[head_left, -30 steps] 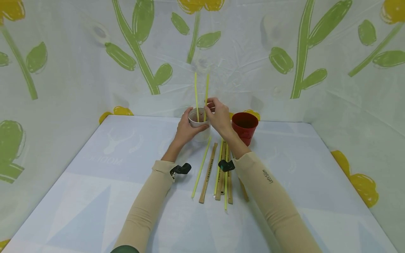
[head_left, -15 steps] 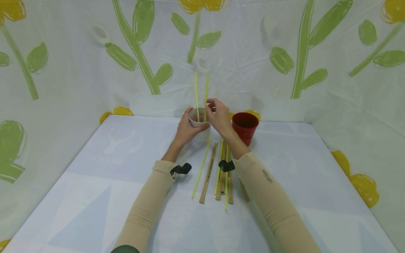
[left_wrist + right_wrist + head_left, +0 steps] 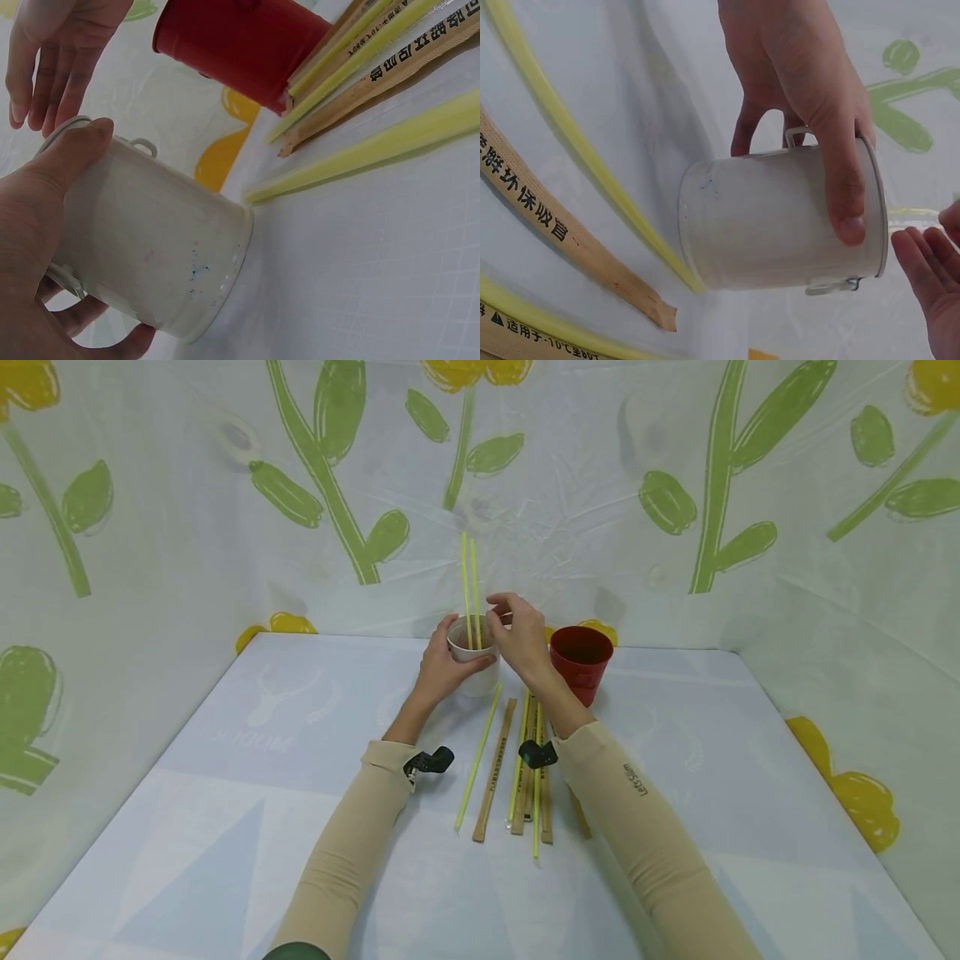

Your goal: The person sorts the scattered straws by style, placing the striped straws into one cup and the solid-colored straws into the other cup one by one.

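Note:
My left hand (image 3: 440, 670) grips a small white metal pail (image 3: 154, 232) near its rim, thumb on the near side and fingers round the far side. Two yellow straws (image 3: 476, 589) stand in the pail, close together and leaning slightly left. Beside the rim on the right is my right hand (image 3: 523, 639), thumb and fingers slightly bent, holding nothing. Its fingers (image 3: 64, 86) hang fairly straight in the left wrist view, apart from the straws. The pail's wire handle (image 3: 832, 287) shows in the right wrist view. The straws' lower ends are hidden inside the pail.
A red pail (image 3: 581, 664) stands right of the white one. In front lie a yellow straw (image 3: 477, 760), a brown paper-wrapped straw (image 3: 492, 777) and several more of both kinds, partly under my right forearm. A flower-printed sheet (image 3: 562, 485) hangs behind the table.
The right-hand straw has shifted left and now stands beside the other one in the white pail. My right fingers have let go of it. The left hand keeps its hold.

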Motion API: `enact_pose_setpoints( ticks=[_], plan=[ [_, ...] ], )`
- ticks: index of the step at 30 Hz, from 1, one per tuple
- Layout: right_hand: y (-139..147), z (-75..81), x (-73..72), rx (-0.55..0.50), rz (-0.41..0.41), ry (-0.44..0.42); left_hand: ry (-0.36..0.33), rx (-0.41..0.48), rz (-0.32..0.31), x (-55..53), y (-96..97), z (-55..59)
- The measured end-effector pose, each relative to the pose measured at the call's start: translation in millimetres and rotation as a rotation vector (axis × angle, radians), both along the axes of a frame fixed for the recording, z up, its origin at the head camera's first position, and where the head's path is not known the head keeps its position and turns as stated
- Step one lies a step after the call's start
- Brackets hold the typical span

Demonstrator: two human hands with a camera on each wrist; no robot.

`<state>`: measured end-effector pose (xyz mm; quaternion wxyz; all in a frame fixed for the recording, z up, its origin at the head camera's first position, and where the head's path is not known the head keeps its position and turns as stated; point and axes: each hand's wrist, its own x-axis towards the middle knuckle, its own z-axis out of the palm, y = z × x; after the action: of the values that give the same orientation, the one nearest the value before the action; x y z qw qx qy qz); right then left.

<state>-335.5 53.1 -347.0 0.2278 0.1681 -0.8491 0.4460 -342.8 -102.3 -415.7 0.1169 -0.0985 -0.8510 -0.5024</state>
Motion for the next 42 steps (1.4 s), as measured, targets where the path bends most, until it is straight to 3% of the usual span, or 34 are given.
enact_pose_setpoints(
  ticks=[14, 24, 31, 35, 42],
  plan=[
    [8, 5.6, 12.5, -0.007, 0.058, 0.012, 0.002, 0.011, -0.010, -0.3, -1.2, -0.6],
    [12, 13.7, 29.1, 0.007, 0.093, 0.013, -0.001, 0.026, -0.022, -0.5, -0.4, -1.6],
    [16, 13.3, 42.5, 0.088, 0.044, -0.071, 0.003, 0.036, -0.030, -0.7, 0.6, -3.0],
    [18, 12.2, 49.8, 0.084, 0.020, -0.136, 0.009, 0.026, -0.029, -0.6, 0.2, -2.4],
    [23, 7.4, 60.1, 0.077, 0.057, -0.224, 0.013, 0.019, -0.026, -0.5, -0.8, -1.8]
  ],
)
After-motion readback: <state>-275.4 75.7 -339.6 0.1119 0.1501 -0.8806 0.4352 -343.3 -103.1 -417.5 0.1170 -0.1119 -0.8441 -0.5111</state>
